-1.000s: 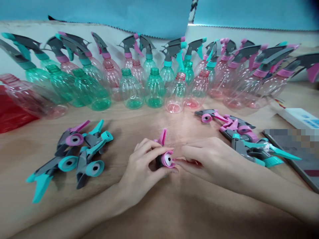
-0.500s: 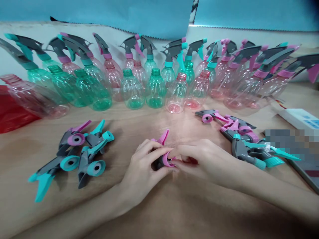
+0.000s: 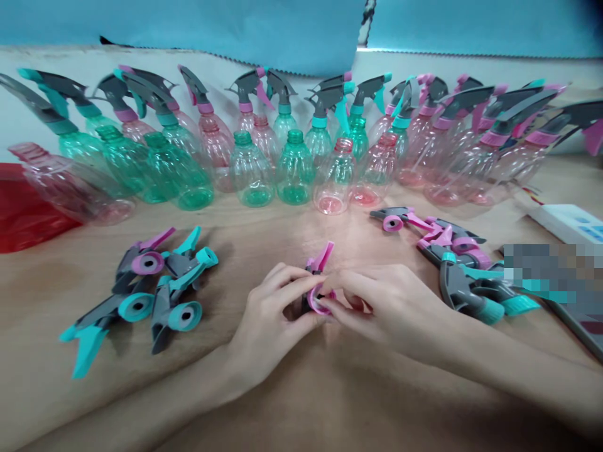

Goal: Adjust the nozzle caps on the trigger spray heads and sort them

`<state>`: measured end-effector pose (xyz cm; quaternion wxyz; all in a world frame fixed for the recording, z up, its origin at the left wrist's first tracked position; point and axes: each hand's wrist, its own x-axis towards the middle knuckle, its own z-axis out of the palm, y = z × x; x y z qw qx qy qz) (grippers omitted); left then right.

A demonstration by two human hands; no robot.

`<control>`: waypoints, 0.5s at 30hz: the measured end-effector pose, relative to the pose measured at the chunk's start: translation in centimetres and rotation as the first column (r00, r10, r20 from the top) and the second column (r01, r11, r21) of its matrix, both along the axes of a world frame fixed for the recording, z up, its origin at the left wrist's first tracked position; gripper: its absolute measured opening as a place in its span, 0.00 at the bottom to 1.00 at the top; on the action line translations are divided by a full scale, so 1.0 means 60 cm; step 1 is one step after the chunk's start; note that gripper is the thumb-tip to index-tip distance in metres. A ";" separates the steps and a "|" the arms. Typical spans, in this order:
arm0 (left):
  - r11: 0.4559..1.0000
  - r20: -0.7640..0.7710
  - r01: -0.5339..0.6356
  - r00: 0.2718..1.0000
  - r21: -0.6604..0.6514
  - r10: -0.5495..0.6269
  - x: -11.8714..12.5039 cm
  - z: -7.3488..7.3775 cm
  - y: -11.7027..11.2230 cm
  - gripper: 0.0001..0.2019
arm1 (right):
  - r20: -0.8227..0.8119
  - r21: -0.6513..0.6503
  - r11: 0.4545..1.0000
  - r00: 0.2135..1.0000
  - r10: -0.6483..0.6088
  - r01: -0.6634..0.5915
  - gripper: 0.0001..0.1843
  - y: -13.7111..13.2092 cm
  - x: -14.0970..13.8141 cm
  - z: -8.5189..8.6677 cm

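Above the middle of the surface (image 3: 264, 389), the left hand (image 3: 268, 314) grips a pink-and-grey spray head (image 3: 313, 300). The right hand (image 3: 391, 301) is drawn narrow, thumb and fingers at the collar's mouth; whether they pinch anything is hidden. That mouth faces the wearer and slightly right, while the pink trigger (image 3: 324, 256) points away, leaning right. Fingers cover the body, so its long axis is unclear. Beyond stand open-necked bottles (image 3: 295, 169), upright.
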<state>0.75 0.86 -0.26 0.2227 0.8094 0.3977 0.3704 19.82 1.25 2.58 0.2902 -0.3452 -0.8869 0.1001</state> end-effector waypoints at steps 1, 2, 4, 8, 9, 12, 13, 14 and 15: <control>1.000 0.000 0.003 1.000 0.008 -0.003 0.000 0.000 -0.002 0.13 | 0.018 0.009 1.000 1.000 0.013 -0.013 0.10 -0.003 0.001 0.004; 1.000 -0.002 0.010 1.000 0.022 -0.010 0.000 0.001 -0.004 0.13 | 0.038 0.007 0.999 0.999 0.032 -0.033 0.10 -0.007 0.002 0.009; 0.998 -0.009 0.030 1.000 0.063 -0.030 -0.001 0.004 -0.010 0.15 | 0.063 -0.006 0.998 0.996 0.070 -0.069 0.09 -0.014 0.006 0.022; 0.978 -0.099 0.013 0.995 0.206 0.007 -0.027 0.033 -0.026 0.17 | 0.065 -0.057 0.996 0.995 0.076 -0.073 0.06 -0.022 0.020 0.045; 0.968 -0.141 -0.015 0.989 0.251 0.052 -0.040 0.044 -0.028 0.16 | 0.064 -0.056 0.997 0.996 0.060 -0.057 0.06 -0.022 0.024 0.048; 0.897 -0.216 -0.159 0.940 0.411 0.266 -0.094 0.077 -0.031 0.15 | 0.069 -0.052 0.999 0.998 0.000 0.004 0.06 -0.017 0.033 0.048; 0.863 -0.215 -0.221 0.913 0.454 0.347 -0.117 0.085 -0.030 0.14 | 0.078 -0.069 0.997 0.997 -0.014 0.019 0.07 -0.015 0.033 0.046; 0.831 -0.227 -0.276 0.877 0.484 0.423 -0.140 0.090 -0.029 0.13 | 0.092 -0.096 0.995 0.996 -0.022 0.031 0.07 -0.012 0.033 0.043; 0.808 -0.261 -0.277 0.849 0.520 0.459 -0.163 0.092 -0.028 0.13 | 0.107 -0.125 0.991 0.994 -0.025 0.039 0.08 -0.010 0.031 0.040</control>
